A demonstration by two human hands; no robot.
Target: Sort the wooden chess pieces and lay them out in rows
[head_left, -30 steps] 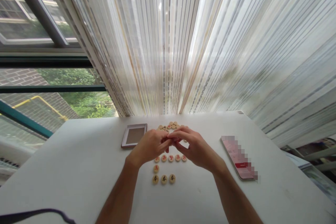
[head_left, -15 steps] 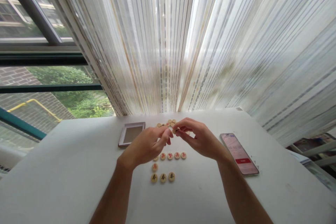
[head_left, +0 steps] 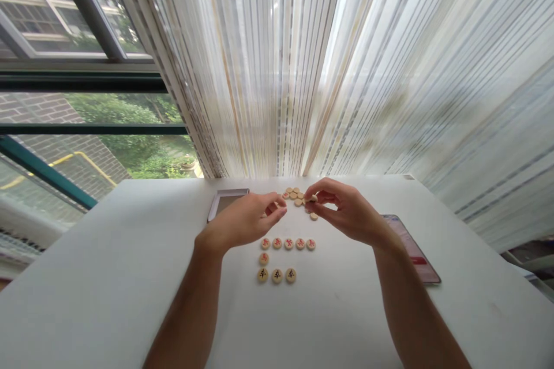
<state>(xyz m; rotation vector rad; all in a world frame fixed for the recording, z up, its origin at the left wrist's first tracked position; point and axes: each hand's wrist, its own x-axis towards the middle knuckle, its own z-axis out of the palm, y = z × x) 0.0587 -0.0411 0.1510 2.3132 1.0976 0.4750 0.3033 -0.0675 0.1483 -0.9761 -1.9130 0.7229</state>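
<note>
Right hand [head_left: 348,211] pinches a wooden xiangqi piece [head_left: 312,198] at the fingertips, just beside the loose cluster [head_left: 293,194] on the desk [head_left: 108,277]; left hand [head_left: 242,220] half-closed, any hold unconfirmed. Fingertip pinch is sound: it stays well clear of the red-marked row [head_left: 288,244]

Bright daylight enters through the window [head_left: 82,29] and sheer striped curtains [head_left: 277,69], with glare in their upper part. Faint, soft shadows lie beneath the left hand [head_left: 240,222] and right hand [head_left: 348,210] on the white tabletop [head_left: 108,253]. Wide-angle distortion bends lines toward the edges.
</note>
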